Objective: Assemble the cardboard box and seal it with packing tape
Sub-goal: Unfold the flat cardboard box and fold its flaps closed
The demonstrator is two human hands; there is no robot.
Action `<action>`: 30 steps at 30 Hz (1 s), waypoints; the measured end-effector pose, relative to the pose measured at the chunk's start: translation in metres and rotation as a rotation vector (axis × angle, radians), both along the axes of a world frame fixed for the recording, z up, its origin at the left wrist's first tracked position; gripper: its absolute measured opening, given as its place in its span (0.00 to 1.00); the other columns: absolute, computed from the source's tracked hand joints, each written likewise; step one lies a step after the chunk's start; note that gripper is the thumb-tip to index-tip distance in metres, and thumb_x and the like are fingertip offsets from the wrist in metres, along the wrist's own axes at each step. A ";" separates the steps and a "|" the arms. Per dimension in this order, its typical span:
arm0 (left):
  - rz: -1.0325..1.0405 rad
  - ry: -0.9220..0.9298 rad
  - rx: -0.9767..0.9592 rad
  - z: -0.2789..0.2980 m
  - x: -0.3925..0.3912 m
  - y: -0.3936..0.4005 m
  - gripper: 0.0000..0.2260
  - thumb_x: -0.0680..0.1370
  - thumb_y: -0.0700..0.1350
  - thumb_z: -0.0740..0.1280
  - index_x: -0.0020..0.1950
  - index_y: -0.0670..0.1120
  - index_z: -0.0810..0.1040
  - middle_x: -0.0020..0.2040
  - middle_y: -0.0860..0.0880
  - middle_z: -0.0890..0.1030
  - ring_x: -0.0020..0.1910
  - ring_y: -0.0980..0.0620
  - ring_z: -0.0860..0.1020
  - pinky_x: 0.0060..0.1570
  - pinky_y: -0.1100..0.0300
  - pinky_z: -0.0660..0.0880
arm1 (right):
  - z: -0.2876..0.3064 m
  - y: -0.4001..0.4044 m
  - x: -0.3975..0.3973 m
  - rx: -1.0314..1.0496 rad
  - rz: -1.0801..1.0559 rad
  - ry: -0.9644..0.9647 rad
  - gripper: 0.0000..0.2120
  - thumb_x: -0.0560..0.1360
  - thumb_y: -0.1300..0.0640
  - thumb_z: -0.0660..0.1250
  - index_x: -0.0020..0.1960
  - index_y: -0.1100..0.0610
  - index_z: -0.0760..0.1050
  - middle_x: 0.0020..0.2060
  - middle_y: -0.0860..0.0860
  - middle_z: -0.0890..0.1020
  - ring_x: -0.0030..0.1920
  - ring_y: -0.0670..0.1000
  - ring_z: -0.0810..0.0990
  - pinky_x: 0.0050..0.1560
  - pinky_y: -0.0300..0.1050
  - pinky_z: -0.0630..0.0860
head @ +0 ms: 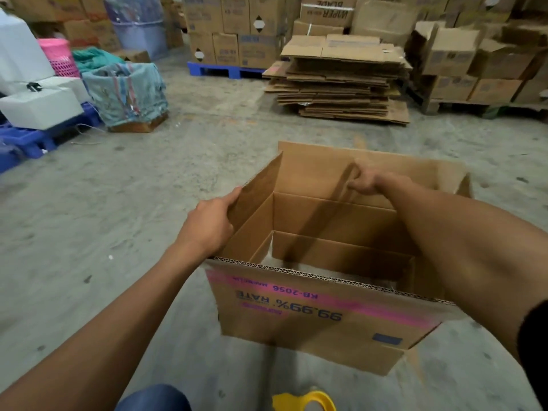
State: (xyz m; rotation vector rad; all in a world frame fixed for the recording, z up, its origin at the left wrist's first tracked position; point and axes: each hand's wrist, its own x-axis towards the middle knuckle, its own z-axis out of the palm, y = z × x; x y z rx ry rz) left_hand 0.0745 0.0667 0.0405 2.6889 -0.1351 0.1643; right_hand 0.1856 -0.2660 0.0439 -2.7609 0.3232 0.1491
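Both grips are being closed on the cardboard box (pixel 311 318): left hand (pixel 207 223) pinching the left flap (pixel 255 197), right hand (pixel 366 182) clenching the far flap (pixel 320 170).

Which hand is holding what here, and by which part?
Both hold the cardboard box. The left hand grips the edge of its left flap; the right hand reaches inside and grips a flap by the far wall.

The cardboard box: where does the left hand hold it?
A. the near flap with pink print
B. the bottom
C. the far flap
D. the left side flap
D: the left hand grips the edge of the upright left side flap of the cardboard box.
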 end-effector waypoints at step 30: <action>-0.457 0.792 0.488 -0.028 0.029 -0.081 0.34 0.73 0.74 0.43 0.74 0.66 0.32 0.78 0.42 0.32 0.77 0.33 0.44 0.74 0.37 0.45 | 0.013 -0.020 -0.139 0.352 -0.442 -0.214 0.32 0.74 0.53 0.65 0.75 0.52 0.58 0.71 0.60 0.65 0.66 0.64 0.72 0.59 0.62 0.76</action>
